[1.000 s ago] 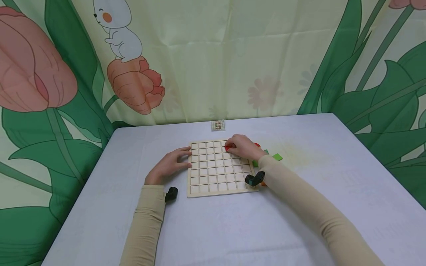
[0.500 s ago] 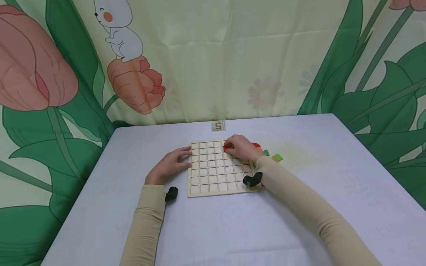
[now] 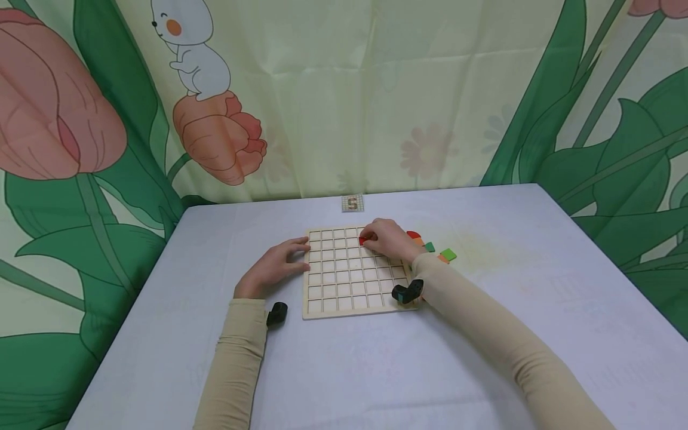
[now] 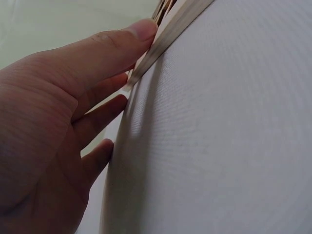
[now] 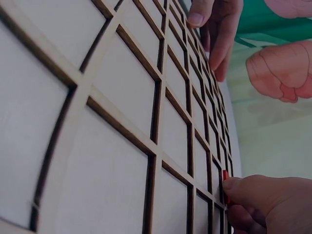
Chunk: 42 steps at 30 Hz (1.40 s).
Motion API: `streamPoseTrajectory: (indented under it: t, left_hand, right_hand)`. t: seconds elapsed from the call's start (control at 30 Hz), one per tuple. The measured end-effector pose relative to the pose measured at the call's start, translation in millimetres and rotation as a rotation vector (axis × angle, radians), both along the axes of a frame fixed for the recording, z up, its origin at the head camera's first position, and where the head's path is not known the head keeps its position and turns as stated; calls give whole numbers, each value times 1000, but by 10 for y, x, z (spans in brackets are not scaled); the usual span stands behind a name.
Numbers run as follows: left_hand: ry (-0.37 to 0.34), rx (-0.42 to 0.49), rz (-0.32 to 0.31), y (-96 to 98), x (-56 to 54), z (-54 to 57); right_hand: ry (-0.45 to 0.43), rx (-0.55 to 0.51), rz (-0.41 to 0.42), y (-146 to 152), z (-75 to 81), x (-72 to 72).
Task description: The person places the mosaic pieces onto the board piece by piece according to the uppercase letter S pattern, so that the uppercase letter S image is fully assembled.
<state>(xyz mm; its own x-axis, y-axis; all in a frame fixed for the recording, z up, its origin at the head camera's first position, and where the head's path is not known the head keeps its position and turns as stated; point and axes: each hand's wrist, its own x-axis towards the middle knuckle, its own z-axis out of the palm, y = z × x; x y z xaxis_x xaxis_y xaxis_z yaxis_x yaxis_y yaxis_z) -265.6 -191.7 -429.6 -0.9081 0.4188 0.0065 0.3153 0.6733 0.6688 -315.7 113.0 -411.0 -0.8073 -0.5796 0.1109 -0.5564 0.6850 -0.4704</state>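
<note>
A wooden grid board (image 3: 344,275) with square cells lies on the white table. My left hand (image 3: 276,266) touches its left edge, fingers fairly straight; in the left wrist view the thumb (image 4: 144,30) rests against the board's rim. Over the far right part of the grid, my right hand (image 3: 389,239) pinches a small red piece (image 3: 362,241) between thumb and fingers. The right wrist view shows that red piece (image 5: 225,187) at the grid, largely covered by the thumb. Whether it sits fully inside a cell I cannot tell.
Right of the board lie loose pieces: a red one (image 3: 413,234), a dark green one (image 3: 429,246), a light green one (image 3: 448,254) and an orange one (image 3: 443,258). A small patterned card (image 3: 352,202) lies at the table's far edge, before a printed curtain (image 3: 333,119).
My right hand has shifted slightly left with the red piece, uncovering more of the loose pieces at the right. The left hand and board have stayed in place.
</note>
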Motion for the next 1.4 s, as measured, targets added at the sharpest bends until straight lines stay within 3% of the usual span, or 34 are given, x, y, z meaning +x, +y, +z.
streamPoseTrajectory:
  t: [0.73,0.9,1.13,1.4]
  left_hand:
    - [3,17,-6,2,-22,-23]
    - [3,3,0,4,-36,-30]
    - [2,9,8,-21,-62,-61]
    - [13,3,-4,-43,-66,-53]
  right_hand:
    - [-21,-47,-49,92,-34,20]
    - [-58,-92,-115,326,11,51]
    - [-169,-116,-290,775,0,34]
    - [-247,-46,-397,1213,-59,5]
